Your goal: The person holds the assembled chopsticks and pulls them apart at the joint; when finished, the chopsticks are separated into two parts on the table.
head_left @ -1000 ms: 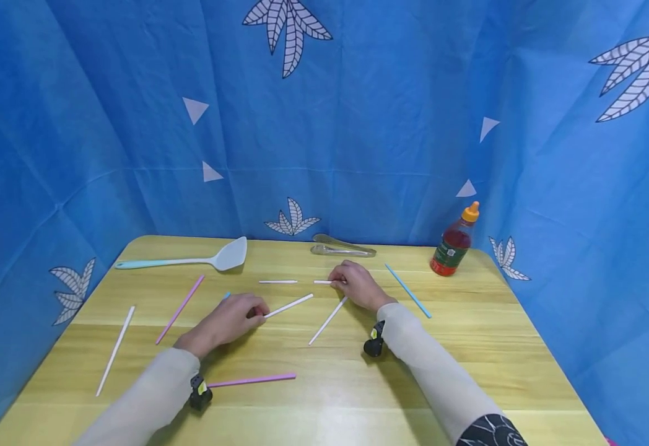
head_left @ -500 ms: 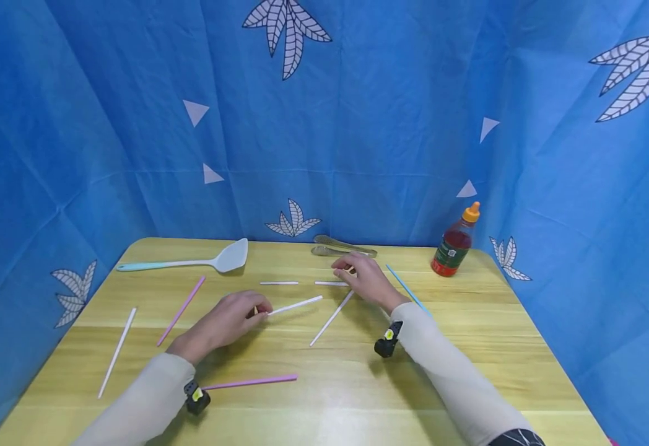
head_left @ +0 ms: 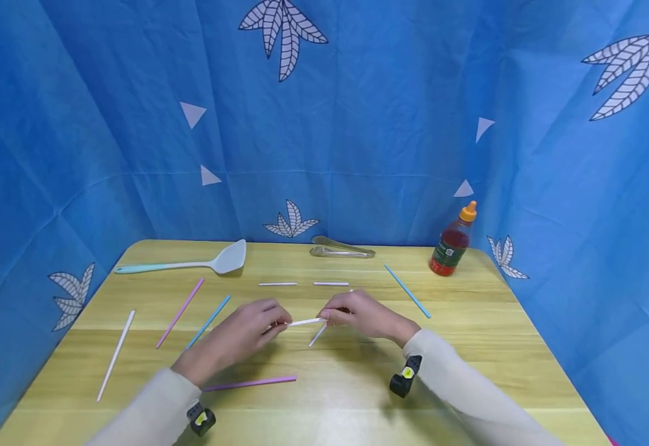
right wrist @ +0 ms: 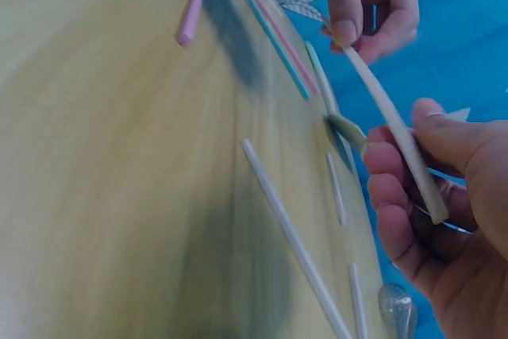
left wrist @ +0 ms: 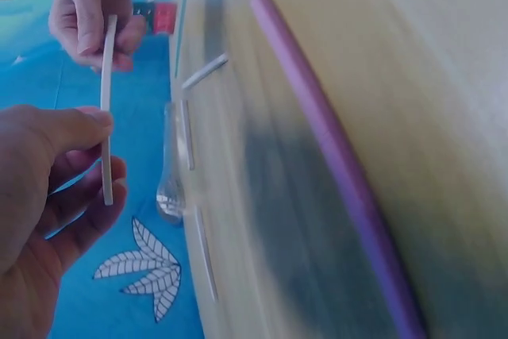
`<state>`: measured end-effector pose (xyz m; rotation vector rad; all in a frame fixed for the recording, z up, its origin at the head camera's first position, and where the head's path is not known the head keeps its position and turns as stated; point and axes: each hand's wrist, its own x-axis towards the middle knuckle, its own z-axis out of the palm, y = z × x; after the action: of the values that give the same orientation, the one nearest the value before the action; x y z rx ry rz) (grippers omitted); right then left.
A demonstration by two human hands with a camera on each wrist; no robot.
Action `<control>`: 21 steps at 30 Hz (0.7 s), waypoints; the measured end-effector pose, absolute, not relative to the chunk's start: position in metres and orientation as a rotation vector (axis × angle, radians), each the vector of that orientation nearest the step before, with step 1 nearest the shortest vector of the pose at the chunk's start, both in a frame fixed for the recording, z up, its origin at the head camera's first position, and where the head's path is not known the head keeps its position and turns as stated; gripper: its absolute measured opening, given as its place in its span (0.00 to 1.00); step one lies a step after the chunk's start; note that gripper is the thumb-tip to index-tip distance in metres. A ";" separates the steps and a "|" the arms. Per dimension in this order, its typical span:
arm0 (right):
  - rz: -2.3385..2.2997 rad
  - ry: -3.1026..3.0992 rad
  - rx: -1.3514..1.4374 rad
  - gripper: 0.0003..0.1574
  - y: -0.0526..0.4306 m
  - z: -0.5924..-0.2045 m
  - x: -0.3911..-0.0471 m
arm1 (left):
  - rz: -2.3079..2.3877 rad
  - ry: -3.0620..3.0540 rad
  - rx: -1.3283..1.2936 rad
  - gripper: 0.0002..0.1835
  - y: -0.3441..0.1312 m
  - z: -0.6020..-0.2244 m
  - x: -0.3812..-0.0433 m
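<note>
Between my two hands a white straw (head_left: 306, 321) is held up off the table, bowed slightly along its length in the right wrist view. My left hand (head_left: 257, 325) pinches one end between thumb and fingers. At the other end, the thumb and fingers of my right hand (head_left: 366, 314) grip it. A second white straw (head_left: 317, 336) lies slanted on the table, partly hidden by the right hand. Beyond the hands, two short white straw pieces (head_left: 277, 284) lie end to end with a gap. A purple straw (left wrist: 333, 140) lies below the left wrist.
On the left lie a white straw (head_left: 115, 356), a pink straw (head_left: 179, 314) and a blue straw (head_left: 209, 322). Another blue straw (head_left: 408, 291) is on the right. Along the back are a spatula (head_left: 230, 257), metal tongs (head_left: 341, 251) and a red sauce bottle (head_left: 449, 248), before a blue curtain (head_left: 386, 124).
My right hand has left the short white piece, come closer to me and taken the straw's right end. My left hand has shifted right with the straw, uncovering the blue straw.
</note>
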<state>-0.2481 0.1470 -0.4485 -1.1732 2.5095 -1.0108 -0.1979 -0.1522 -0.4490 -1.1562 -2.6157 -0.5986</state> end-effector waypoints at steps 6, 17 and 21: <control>-0.955 2.501 -1.227 0.13 0.151 -0.452 -0.234 | -0.493 -2.561 -1.199 0.06 -0.145 -0.458 -0.191; -0.695 2.719 -1.517 0.03 0.151 -0.461 -0.215 | -0.404 -2.594 -1.140 0.03 -0.140 -0.470 -0.183; -0.653 2.778 -1.631 0.02 0.151 -0.461 -0.211 | -0.450 -2.543 -1.150 0.03 -0.141 -0.476 -0.180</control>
<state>-0.2112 0.1511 -0.4611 -1.6313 2.7776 -0.6533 -0.1799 -0.1406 -0.4758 -1.1502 -2.5427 -0.4503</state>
